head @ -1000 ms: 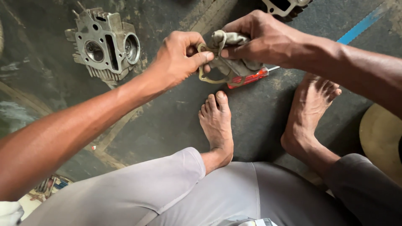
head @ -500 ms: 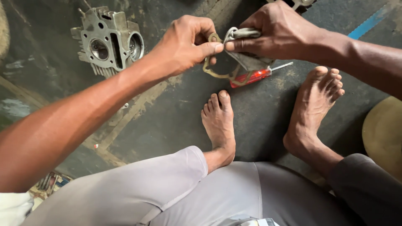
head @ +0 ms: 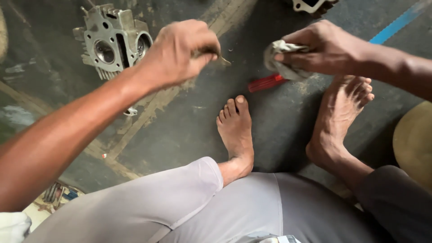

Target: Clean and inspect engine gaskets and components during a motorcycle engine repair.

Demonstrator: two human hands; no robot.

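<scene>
head view | left hand [head: 180, 54] pinching one small metal part [head: 221, 60] | right hand [head: 326, 47] gripping one rag [head: 281, 56] | one cylinder head [head: 112, 40]

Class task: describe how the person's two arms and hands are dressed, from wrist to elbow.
Both forearms are bare, with no sleeves in view. The left hand and right hand wear no gloves, and no rings, watch or bracelet show on either.

Probably a small engine repair workshop: a metal cylinder head [head: 112, 42] sits on a dark, stained concrete floor [head: 180, 121] beside a red-handled tool [head: 266, 83].
</scene>
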